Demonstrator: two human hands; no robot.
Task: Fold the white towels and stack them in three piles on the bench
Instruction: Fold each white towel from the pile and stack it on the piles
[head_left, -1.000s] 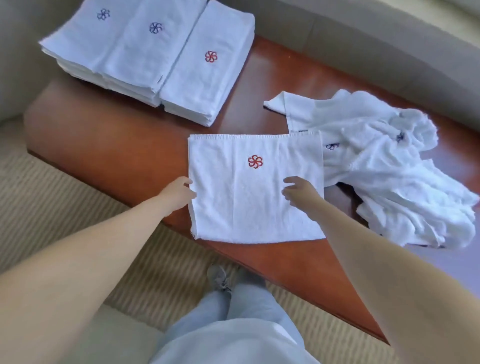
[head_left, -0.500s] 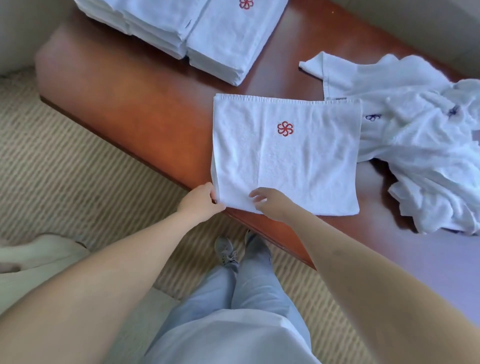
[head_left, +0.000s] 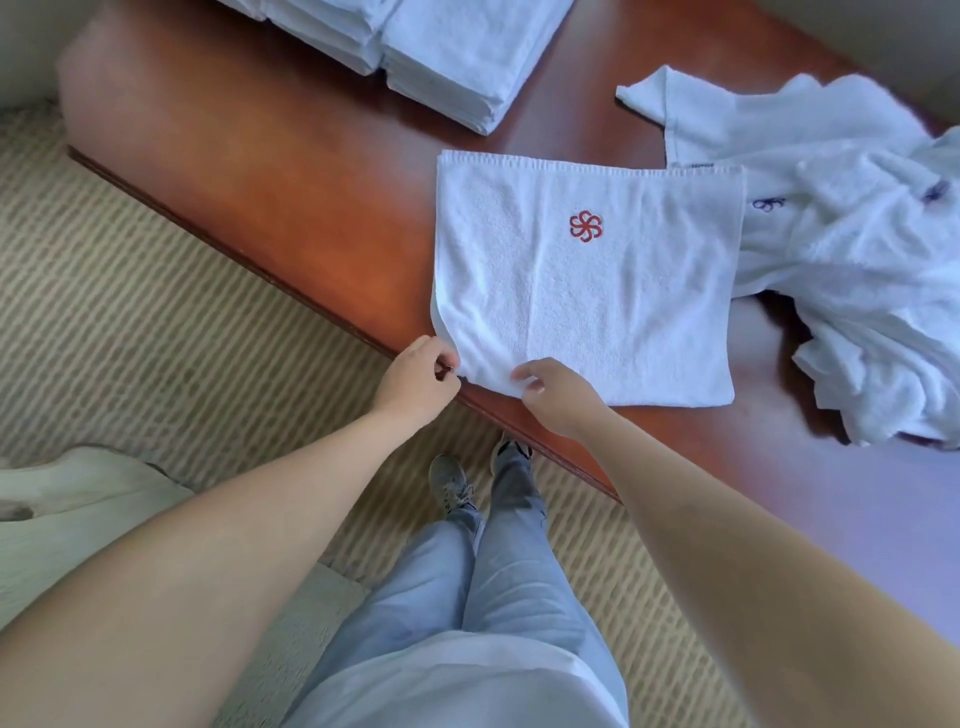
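Towel (head_left: 587, 291), folded and bearing a red flower mark, is lying flat on the tabletop (head_left: 291, 171) at its near edge. At the towel's near left corner, the left hand (head_left: 415, 376) is pinching the cloth with curled fingers, and just right of it the right hand (head_left: 556, 395) is gripping the towel's near hem. Beyond the towel, folded stacks (head_left: 441, 47) are sitting; right of it, touching, a loose heap (head_left: 852, 218) is lying.

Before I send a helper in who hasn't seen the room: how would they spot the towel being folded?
Find the reddish wooden bench. At its near edge lies a flat folded white towel, its near-left corner pinched by both hands. Unlike the rumpled pile beside it, it lies smooth, with a red pinwheel emblem on top.
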